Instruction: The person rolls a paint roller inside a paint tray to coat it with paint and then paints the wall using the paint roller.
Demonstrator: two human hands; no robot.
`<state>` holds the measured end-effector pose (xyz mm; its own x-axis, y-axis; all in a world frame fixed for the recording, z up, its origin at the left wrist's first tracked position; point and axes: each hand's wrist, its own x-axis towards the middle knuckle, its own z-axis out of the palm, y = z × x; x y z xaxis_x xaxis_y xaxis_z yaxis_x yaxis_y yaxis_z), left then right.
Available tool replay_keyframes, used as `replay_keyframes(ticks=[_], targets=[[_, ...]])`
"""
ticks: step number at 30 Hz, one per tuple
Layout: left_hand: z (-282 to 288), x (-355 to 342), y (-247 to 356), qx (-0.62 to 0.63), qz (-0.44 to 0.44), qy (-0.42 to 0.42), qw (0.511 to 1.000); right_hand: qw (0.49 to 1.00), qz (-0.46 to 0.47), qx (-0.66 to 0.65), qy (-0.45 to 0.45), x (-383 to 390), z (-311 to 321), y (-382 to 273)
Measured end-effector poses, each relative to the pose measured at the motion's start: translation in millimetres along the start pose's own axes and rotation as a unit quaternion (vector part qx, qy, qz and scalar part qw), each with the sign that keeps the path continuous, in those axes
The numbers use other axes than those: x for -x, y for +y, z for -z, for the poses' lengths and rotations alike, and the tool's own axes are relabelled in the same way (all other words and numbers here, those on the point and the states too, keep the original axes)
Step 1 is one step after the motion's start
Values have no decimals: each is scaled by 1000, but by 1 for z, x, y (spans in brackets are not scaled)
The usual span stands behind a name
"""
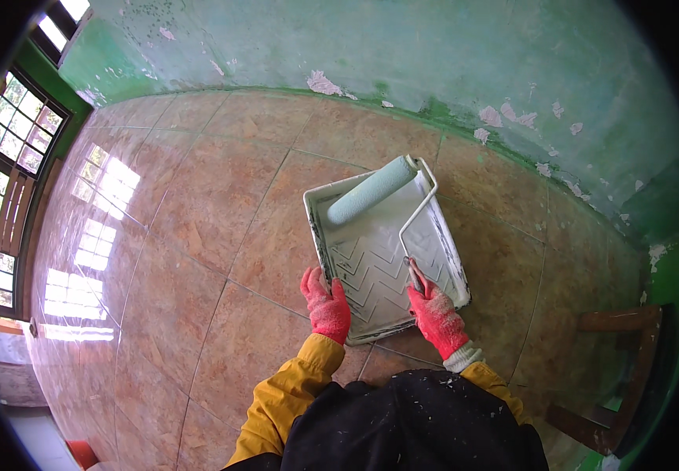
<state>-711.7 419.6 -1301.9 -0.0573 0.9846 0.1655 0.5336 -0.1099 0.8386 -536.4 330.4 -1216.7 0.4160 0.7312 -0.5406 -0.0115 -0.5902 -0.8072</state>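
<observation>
Where right hand (438, 320) covers it, roller grip (415, 275) hidden, left hand (328, 311) overlapping tray (451, 259)

Peeling green wall (449, 47), brown tiled floor (221, 180), barred windows (13, 122) at left, sunlight reflections (76, 294).

No readable text, labels, brands, numbers or signs are showing.
</observation>
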Motion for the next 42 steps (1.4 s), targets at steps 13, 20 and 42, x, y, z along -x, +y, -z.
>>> replay_keyframes(ticks=[13,20,42], targets=[[5,5,14,-32,-120,-16,992,953,222,181,100,21,41,3],[5,6,13,-49,-136,-30,989,927,227,250,163,24,55,-5],[4,5,13,-53,-152,-60,985,906,243,296,182,-2,23,-14]])
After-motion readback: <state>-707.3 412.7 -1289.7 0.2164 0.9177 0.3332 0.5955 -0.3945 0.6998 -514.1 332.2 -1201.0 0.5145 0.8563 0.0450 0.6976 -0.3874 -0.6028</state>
